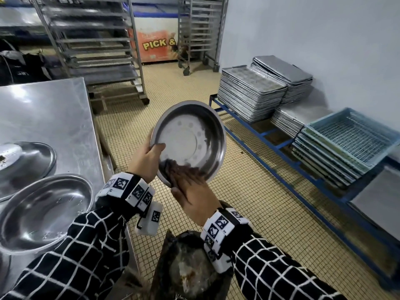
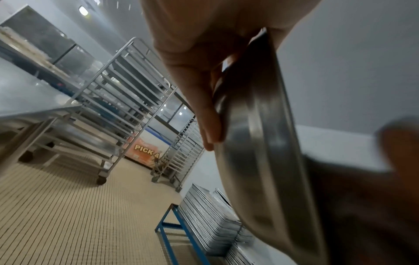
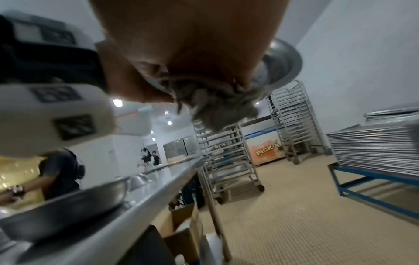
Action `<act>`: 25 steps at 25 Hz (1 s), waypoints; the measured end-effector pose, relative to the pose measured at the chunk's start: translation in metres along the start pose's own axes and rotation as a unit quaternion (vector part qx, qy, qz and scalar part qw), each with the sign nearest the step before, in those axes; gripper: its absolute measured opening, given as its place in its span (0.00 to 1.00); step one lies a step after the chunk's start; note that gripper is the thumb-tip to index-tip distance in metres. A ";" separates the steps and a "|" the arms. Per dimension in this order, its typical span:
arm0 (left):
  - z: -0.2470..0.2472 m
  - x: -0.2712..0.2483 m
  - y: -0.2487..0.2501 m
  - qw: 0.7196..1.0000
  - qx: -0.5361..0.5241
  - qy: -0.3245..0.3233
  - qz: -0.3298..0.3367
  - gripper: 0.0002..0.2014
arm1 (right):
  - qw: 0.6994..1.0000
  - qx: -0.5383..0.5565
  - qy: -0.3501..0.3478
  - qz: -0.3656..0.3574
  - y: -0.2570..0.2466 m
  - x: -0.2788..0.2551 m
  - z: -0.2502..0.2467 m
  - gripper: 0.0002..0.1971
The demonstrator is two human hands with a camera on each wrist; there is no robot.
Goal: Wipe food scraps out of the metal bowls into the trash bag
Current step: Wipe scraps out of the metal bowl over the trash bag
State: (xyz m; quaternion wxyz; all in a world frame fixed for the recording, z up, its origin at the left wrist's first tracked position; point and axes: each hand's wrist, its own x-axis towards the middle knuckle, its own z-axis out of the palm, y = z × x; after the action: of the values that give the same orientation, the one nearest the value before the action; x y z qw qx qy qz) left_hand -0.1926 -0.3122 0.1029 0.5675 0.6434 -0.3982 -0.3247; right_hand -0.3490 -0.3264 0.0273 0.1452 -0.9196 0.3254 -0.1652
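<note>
My left hand (image 1: pixel 149 156) grips the left rim of a round metal bowl (image 1: pixel 190 139), thumb inside, holding it tilted toward me above the floor. The left wrist view shows the fingers (image 2: pixel 204 107) behind the bowl (image 2: pixel 256 143). At the bowl's lower inner edge, my right hand (image 1: pixel 190 187) is blurred and holds a bunched grey cloth (image 3: pixel 217 109) that hangs below the fingers (image 3: pixel 158 75). The dark trash bag (image 1: pixel 188 267) stands open on the floor directly under both hands, with scraps inside. On the steel table (image 1: pixel 47 113) lie two more metal bowls (image 1: pixel 43 211), (image 1: pixel 28 161).
Stacked baking trays (image 1: pixel 251 94) and blue crates (image 1: pixel 346 144) sit on a low blue frame (image 1: pixel 259 131) along the right wall. Wheeled tray racks (image 1: pixel 95 44) and a chest freezer (image 1: pixel 155 44) stand at the back. A person (image 3: pixel 59 172) is beyond the table.
</note>
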 end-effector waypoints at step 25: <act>0.007 -0.028 -0.004 0.994 0.032 -0.075 0.072 0.38 | 0.795 0.406 0.295 0.341 0.034 0.017 -0.061 0.08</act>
State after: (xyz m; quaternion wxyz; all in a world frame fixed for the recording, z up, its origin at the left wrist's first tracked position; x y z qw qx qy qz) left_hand -0.2113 -0.2904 0.0972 0.5366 0.6051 -0.4951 -0.3176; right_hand -0.3800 -0.3720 0.0735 0.4493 -0.5128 0.5477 -0.4850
